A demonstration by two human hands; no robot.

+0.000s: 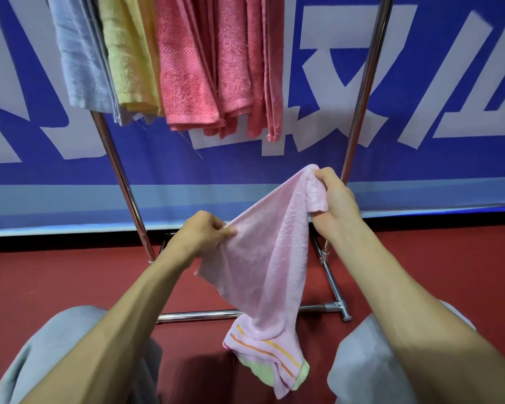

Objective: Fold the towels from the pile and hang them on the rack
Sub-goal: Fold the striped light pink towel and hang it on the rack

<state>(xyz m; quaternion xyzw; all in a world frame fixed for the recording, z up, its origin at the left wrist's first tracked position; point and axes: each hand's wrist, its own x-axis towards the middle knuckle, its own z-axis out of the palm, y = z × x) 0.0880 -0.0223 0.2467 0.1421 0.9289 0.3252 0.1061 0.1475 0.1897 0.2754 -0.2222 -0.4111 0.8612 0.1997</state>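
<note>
A light pink towel (270,266) with orange stripes and a green edge at its lower end hangs in the air in front of me. My left hand (200,233) pinches its upper edge at the left. Higher and to the right, my right hand (334,196) grips a bunched corner of the same towel. The cloth stretches slanted between both hands and its striped end dangles near my knees. Behind stands the chrome rack (362,91), with a pale blue towel (79,59), a yellow towel (129,56) and several darker pink towels (216,68) hanging from its top.
The rack's base bar (199,315) lies on the red floor (56,281) just ahead of my grey-clad knees (56,354). A blue banner with large white characters (435,83) covers the wall behind. The towel pile is out of view.
</note>
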